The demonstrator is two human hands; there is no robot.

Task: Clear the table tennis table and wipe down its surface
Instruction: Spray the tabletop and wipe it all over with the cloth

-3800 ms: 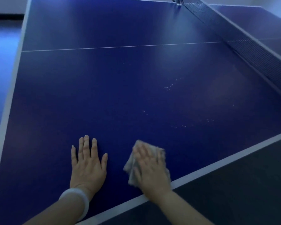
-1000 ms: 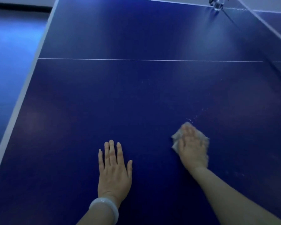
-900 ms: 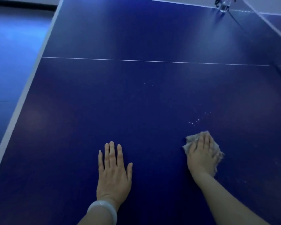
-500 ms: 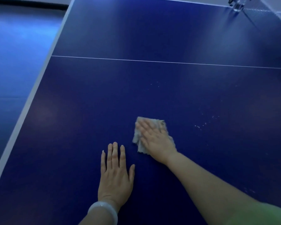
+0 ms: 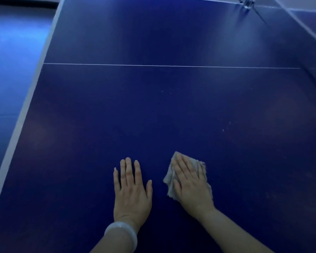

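The dark blue table tennis table (image 5: 153, 110) fills the view, with a thin white centre line across it. My right hand (image 5: 192, 187) lies flat, fingers straight, pressing a crumpled pale grey cloth (image 5: 169, 181) onto the surface. My left hand (image 5: 132, 190) rests flat on the table just left of it, fingers straight, a white bangle on the wrist. A few pale specks (image 5: 226, 126) dot the surface beyond my right hand.
The net (image 5: 303, 24) runs along the upper right, its metal clamp (image 5: 247, 1) at the top edge. The table's white left edge (image 5: 22, 115) borders blue floor (image 5: 11, 61).
My right hand has swept the cloth from the right across to the left, then back towards me, beside my left hand. The left hand stayed flat in place.
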